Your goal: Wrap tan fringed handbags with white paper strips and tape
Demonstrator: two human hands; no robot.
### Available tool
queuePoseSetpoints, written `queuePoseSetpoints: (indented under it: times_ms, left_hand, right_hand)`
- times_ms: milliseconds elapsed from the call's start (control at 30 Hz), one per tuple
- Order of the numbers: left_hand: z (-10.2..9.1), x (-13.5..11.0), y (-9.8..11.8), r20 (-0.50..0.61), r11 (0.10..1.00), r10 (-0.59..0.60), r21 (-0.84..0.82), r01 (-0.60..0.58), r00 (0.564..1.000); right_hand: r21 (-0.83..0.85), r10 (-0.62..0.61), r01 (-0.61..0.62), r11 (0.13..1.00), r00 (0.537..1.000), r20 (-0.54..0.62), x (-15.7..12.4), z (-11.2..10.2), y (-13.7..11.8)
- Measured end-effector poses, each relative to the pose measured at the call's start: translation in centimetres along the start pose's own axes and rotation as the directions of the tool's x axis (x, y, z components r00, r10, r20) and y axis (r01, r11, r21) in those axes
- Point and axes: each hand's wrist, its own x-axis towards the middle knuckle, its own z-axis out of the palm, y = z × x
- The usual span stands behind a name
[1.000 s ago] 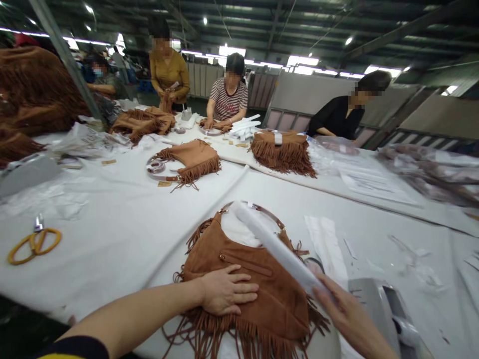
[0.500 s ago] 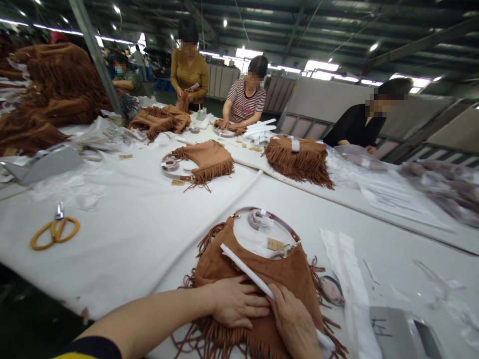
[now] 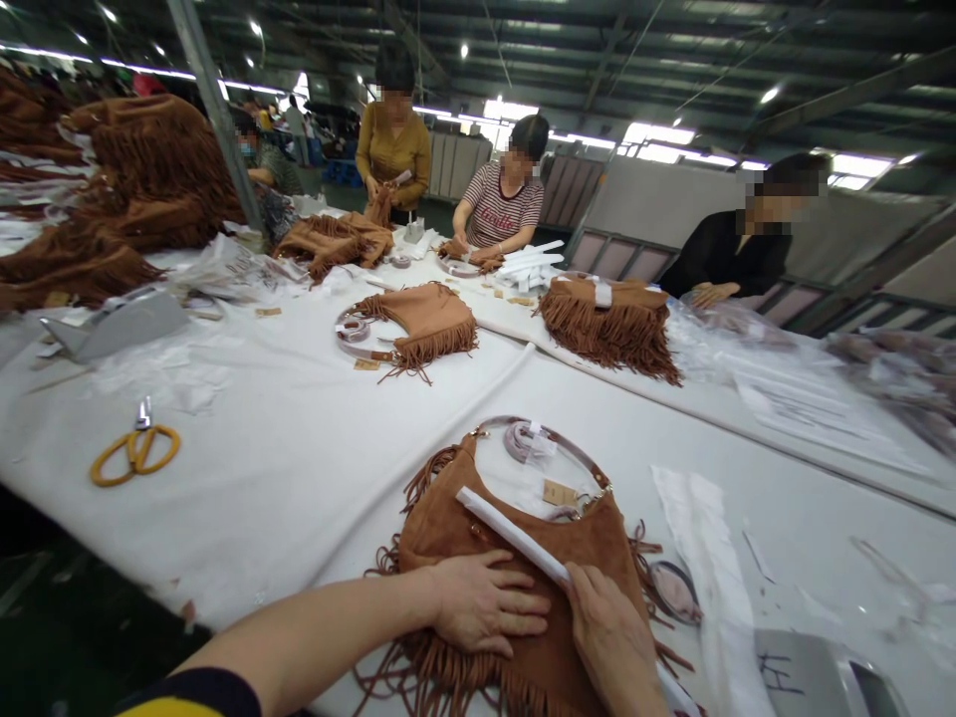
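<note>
A brown suede fringed handbag [image 3: 545, 538] lies flat in front of me, its handle curving away at the top. My left hand [image 3: 489, 602] rests on the bag's front, fingers spread and palm down. Closed around a narrow folded white paper strip [image 3: 512, 533], my right hand [image 3: 616, 637] presses on the bag's right half. The strip slants across the bag, and its lower end comes out below my right hand. A coiled wrapped strap [image 3: 523, 440] and a tan tag [image 3: 560, 492] lie inside the handle loop.
Yellow-handled scissors [image 3: 135, 453] lie at left. A second fringed bag [image 3: 437, 324] and a bundled bag [image 3: 604, 324] sit farther back. White paper [image 3: 706, 558] and a grey device [image 3: 822, 677] are at right. Several people work across the white table [image 3: 284, 418]; brown bags [image 3: 156, 159] are piled at far left.
The whole view has shifted slightly, so things appear farther right. My right hand has slid a little along the strip, away from my left hand, which stays flat on the bag.
</note>
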Motion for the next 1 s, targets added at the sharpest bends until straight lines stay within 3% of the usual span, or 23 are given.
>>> queuePoseSetpoints:
  times_ms: [133, 233, 367, 433, 567, 700, 800, 1000]
  left_hand:
    - [-0.2, 0.0, 0.3, -0.021, 0.999, -0.026, -0.019, 0.026, 0.999]
    - [-0.5, -0.1, 1.0, -0.029, 0.987, -0.153, -0.049, 0.151, 0.988]
    - [-0.1, 0.0, 2.9, -0.034, 0.903, -0.43, -0.026, 0.429, 0.902]
    - [0.3, 0.2, 4.0, -0.064, 0.869, -0.494, 0.009, 0.496, 0.867]
    - [0.9, 0.5, 6.2, -0.206, 0.867, -0.458, 0.113, 0.486, 0.865]
    - [0.8, 0.6, 7.7, -0.325, 0.854, -0.398, 0.211, 0.476, 0.858]
    - [0.6, 0.6, 8.4, -0.35, 0.837, -0.409, 0.224, 0.499, 0.843]
    - [0.4, 0.6, 8.8, -0.324, 0.835, -0.421, 0.226, 0.501, 0.847]
  right_hand:
    - [0.203, 0.002, 0.017, 0.979, 0.996, -0.093, -0.8, -1.5, 1.1]
    - [0.362, 0.038, -0.007, 0.932, 0.996, -0.08, -1.4, -2.3, 1.2]
    - [0.427, 0.051, -0.024, 0.904, 0.997, -0.053, -1.6, -2.8, 1.1]
    - [0.455, 0.068, -0.046, 0.889, 0.997, -0.032, -1.5, -3.0, 1.0]
    - [0.528, 0.031, -0.059, 0.847, 0.998, 0.062, -1.0, -3.1, 0.6]
    - [0.581, -0.012, -0.129, 0.803, 0.973, 0.232, -0.4, -3.2, -0.6]
    - [0.61, -0.026, -0.195, 0.768, 0.942, 0.333, 0.2, -3.7, -1.6]
    - [0.684, -0.11, -0.228, 0.693, 0.904, 0.413, 1.1, -4.7, -2.2]
